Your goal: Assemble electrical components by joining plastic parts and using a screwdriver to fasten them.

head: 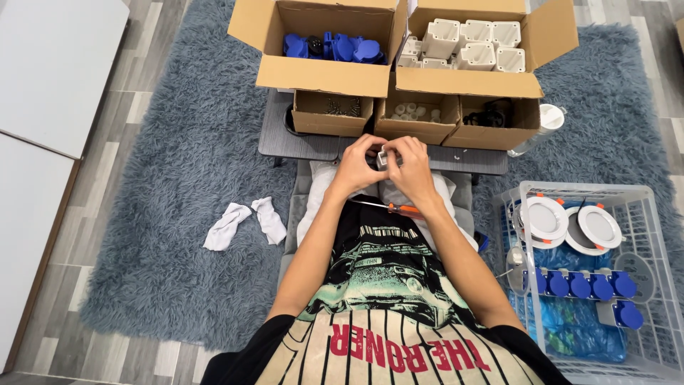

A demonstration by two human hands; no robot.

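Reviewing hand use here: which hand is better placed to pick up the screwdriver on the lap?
Probably right. The orange-handled screwdriver lies with its handle just under the right hand; the left hand sits nearer the blade tip. Both hands grip the small grey part.

Boxes behind hands, crate right

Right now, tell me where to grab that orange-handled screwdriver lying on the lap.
Grip the orange handle, coming from above on the right-hand side. The screwdriver lies flat across the lap, thin metal shaft pointing to the person's left, handle end just beneath the right hand, so that hand probably reaches it most easily.
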